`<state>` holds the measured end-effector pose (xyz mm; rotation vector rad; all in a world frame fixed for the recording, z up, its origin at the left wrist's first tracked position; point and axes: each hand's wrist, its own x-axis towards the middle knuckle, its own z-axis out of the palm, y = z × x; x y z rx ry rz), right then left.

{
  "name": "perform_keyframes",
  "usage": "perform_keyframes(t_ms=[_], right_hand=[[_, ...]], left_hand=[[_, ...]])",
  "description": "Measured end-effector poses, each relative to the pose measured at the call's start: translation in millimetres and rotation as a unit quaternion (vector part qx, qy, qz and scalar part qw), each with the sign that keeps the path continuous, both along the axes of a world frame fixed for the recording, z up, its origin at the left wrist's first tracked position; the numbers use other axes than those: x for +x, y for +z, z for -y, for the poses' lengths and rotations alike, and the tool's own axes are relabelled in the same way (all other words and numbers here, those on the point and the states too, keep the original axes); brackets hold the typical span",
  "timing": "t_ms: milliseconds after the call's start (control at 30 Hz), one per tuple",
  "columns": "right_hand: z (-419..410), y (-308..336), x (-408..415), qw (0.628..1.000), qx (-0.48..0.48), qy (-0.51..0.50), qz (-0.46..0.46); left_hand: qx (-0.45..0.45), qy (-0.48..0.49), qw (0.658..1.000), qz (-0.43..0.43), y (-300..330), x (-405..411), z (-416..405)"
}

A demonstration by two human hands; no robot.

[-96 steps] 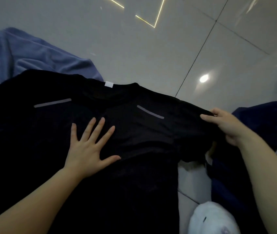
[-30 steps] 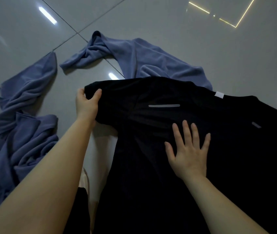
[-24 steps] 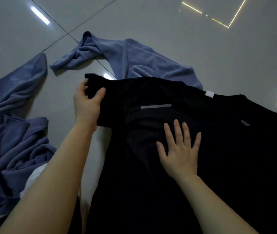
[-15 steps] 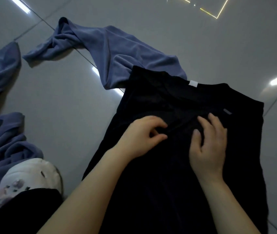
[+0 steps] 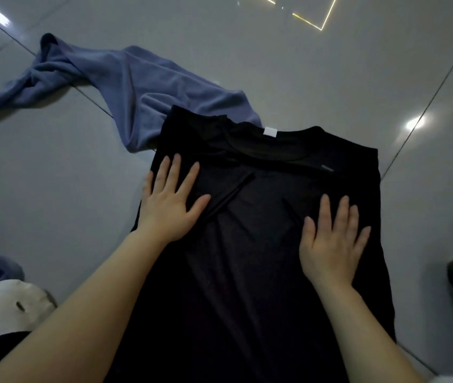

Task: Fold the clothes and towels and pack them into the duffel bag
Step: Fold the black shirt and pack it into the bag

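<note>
Both my palms flat on the black shirt

Left of the black shirt [image 5: 261, 244] on the floor [image 5: 54, 189] lies a blue towel [image 5: 137, 87]; my left hand [image 5: 171, 201] presses its left edge, fingers spread, my right hand [image 5: 333, 241] likewise on its right half.

floor: glossy grey tiles [image 5: 316, 64] | ceiling-light reflections [image 5: 414, 123] | dark grout lines
</note>
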<state>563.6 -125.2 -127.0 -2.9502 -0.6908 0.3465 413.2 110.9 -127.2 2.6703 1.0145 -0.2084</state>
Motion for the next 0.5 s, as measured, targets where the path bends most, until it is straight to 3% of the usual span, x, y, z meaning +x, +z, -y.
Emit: perform_keyframes(t_ms=[67, 133, 167, 233, 333, 367, 433, 500], right_hand=[[-8.5, 15.4, 25.1, 0.998, 0.033, -0.01, -0.044], [-14.1, 40.5, 61.1, 0.986, 0.153, -0.057, -0.032], [-14.1, 47.9, 81.9, 0.978, 0.191, -0.083, -0.013], [-20.0, 57.3, 123.3, 0.966, 0.206, -0.155, -0.031], [-39.1, 58.1, 161.7, 0.877, 0.245, -0.339, -0.237], [-45.1, 58.5, 167.3, 0.862, 0.236, -0.359, -0.271], [-53.9, 58.0, 175.4, 0.865, 0.201, -0.36, -0.286], [-61.6, 64.2, 181.0, 0.86, 0.237, -0.338, -0.298]], left_hand=[[-0.04, 0.059, 0.992, 0.1, 14.2, 14.6, -10.3], [-0.016, 0.159, 0.953, 0.258, 34.1, 28.1, -28.8], [0.002, 0.207, 0.937, 0.281, 39.1, 35.0, -41.3], [-0.041, 0.268, 0.93, 0.246, 41.8, 54.6, -69.0], [-0.136, 0.259, 0.941, 0.169, 36.4, 81.8, -91.1], [-0.138, 0.253, 0.942, 0.172, 35.7, 86.3, -95.9], [-0.125, 0.246, 0.94, 0.201, 40.1, 90.7, -104.3], [-0.062, 0.214, 0.951, 0.213, 50.7, 93.2, -112.0]])
